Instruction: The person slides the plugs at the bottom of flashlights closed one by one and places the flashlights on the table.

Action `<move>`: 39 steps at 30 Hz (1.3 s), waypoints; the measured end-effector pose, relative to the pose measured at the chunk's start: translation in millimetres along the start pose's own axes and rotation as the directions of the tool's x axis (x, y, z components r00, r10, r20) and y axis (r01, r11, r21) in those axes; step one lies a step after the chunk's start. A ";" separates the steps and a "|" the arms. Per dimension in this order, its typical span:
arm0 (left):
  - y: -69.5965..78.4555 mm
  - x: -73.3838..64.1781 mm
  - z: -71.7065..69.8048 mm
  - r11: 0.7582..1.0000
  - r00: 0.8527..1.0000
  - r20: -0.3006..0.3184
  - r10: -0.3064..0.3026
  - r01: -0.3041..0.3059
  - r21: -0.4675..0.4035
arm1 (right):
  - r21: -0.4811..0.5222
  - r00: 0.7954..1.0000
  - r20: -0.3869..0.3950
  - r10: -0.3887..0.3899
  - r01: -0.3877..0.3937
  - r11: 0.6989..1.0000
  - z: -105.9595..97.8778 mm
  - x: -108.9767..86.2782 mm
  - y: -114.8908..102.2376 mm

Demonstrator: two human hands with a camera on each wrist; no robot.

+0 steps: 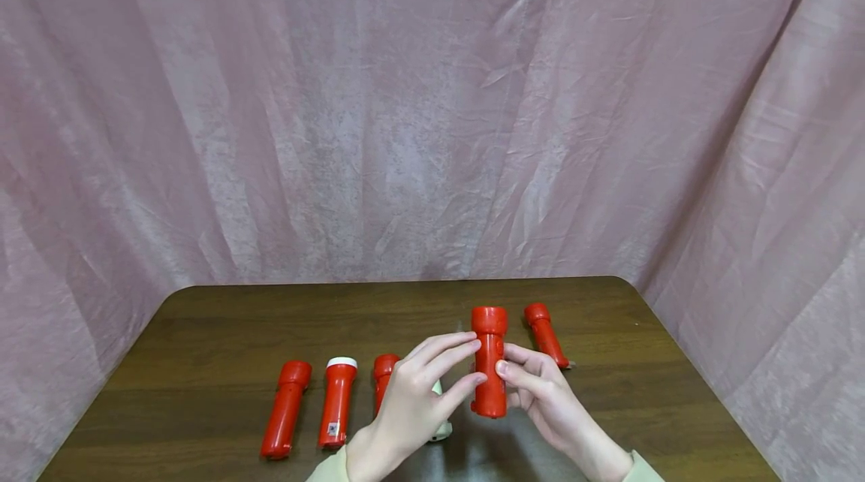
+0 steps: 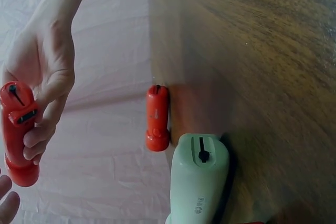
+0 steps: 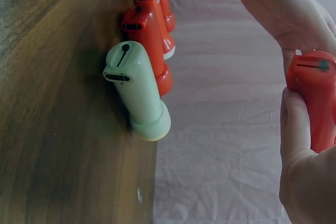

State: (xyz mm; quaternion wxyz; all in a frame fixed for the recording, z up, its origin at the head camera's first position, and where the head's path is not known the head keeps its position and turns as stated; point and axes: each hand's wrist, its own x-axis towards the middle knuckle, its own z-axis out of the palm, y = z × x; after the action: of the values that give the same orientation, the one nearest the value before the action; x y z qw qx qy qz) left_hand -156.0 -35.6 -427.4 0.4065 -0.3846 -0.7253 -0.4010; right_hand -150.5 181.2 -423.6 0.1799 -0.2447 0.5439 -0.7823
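A red flashlight point(image 1: 491, 395) stands upright above the table, its wide head at the top. My right hand point(image 1: 549, 398) grips its body from the right, thumb on the near side. On the other side, my left hand point(image 1: 420, 396) reaches up with fingers extended, fingertips and thumb right at the flashlight's left edge. The left wrist view shows the slotted end of this flashlight point(image 2: 16, 129) and the right fingers point(image 2: 39, 140) curled round it. Behind the left hand, a pale green flashlight point(image 3: 139, 90) lies on the table, mostly hidden in the head view.
Left of the hands lie a red flashlight point(image 1: 284, 411), a red one with a white rim point(image 1: 336, 403) and another red one point(image 1: 384, 373) partly covered by the left hand. One more red flashlight point(image 1: 547, 335) lies at the back right. A pink curtain point(image 1: 405, 129) hangs behind the brown table point(image 1: 203, 332).
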 end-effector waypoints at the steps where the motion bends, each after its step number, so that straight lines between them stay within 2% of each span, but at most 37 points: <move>1: 0.0 0.1 0.1 1.000 1.000 -0.001 -0.013 0.013 0.000 | -0.009 1.000 -0.002 -0.001 0.001 1.000 0.2 -0.3 0.3; 9: -0.2 3.8 1.1 0.996 0.996 -0.011 -0.088 0.088 0.006 | -0.135 0.998 -0.050 -0.026 0.019 0.991 2.6 -2.4 1.8; 15: 0.9 10.4 -1.3 0.979 0.979 0.031 -0.202 0.202 0.001 | -0.291 0.991 -0.131 0.003 -0.042 0.956 4.5 -4.4 0.7; 18: 0.4 13.5 -2.7 0.970 0.968 0.061 -0.242 0.243 0.000 | -0.402 0.985 -0.175 0.002 -0.073 0.913 5.9 -5.4 0.0; 23: -1.1 19.1 -7.0 0.955 0.944 0.149 -0.295 0.297 0.007 | -0.599 0.972 -0.228 -0.052 -0.098 0.795 9.3 -5.6 0.3; 27: -3.0 24.6 -10.8 0.947 0.921 0.231 -0.314 0.321 0.009 | -0.682 0.963 -0.256 -0.084 -0.118 0.722 10.7 -5.2 1.6; 29: -4.6 27.3 -12.0 0.947 0.912 0.264 -0.313 0.320 0.015 | -0.704 0.958 -0.273 -0.091 -0.134 0.697 11.2 -5.4 2.2; 33: -9.4 31.0 -13.1 0.950 0.894 0.326 -0.307 0.311 0.042 | -0.725 0.954 -0.286 -0.093 -0.152 0.671 11.1 -5.6 2.8; 39: -16.0 33.2 -11.5 0.951 0.864 0.404 -0.300 0.306 0.051 | -0.731 0.953 -0.293 -0.077 -0.171 0.661 8.9 -5.2 5.3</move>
State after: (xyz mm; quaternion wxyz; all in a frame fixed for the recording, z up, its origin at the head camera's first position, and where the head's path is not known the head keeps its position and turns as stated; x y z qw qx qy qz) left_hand -179.3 -44.3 -398.0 0.1760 -0.3440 -0.8421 -0.3763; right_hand -141.0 175.5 -427.0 -0.0004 -0.1616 0.8439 -0.5115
